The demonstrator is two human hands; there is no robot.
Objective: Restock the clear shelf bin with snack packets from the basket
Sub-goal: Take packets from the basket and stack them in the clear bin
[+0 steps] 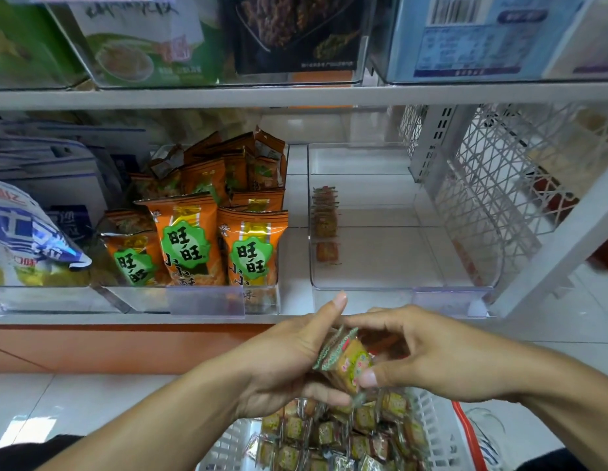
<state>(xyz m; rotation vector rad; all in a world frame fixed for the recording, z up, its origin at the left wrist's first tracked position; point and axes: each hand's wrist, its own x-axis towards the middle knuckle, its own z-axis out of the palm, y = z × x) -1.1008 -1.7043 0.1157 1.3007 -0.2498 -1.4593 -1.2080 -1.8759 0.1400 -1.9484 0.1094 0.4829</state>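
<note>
Hands, two, are met in the middle foreground above the basket. A small stack of snack packets [343, 360] is held between them: the left hand [289, 362] is cupped under and behind the stack with the thumb straight up along its side, and the right hand [428, 355] is curled over it, thumb and fingertips pinching the near end. The exact count in the stack cannot be told; at least two serrated edges are seen.

Basket [431, 423], one, white lattice plastic with a red handle to the right of the right wrist, is placed directly below the hands. It is filled with many loose small packets [329, 433], too many and too overlapped to be counted.

Clear bin [397, 215], one, is set on the shelf [296, 96] above and just beyond the right hand. It appears bare inside; a column of small packets shown on its left wall may be a reflection, which cannot be settled.

Orange bags [183, 239], three upright in the front row and several more crowded behind, are kept in a second clear bin above and to the left of the left hand. A blue and white bag [27, 239] is stored further left.

A white lattice side panel [499, 185] is fixed to the right of the clear bin. Nothing is seen between the hands and the bin's open top.
</note>
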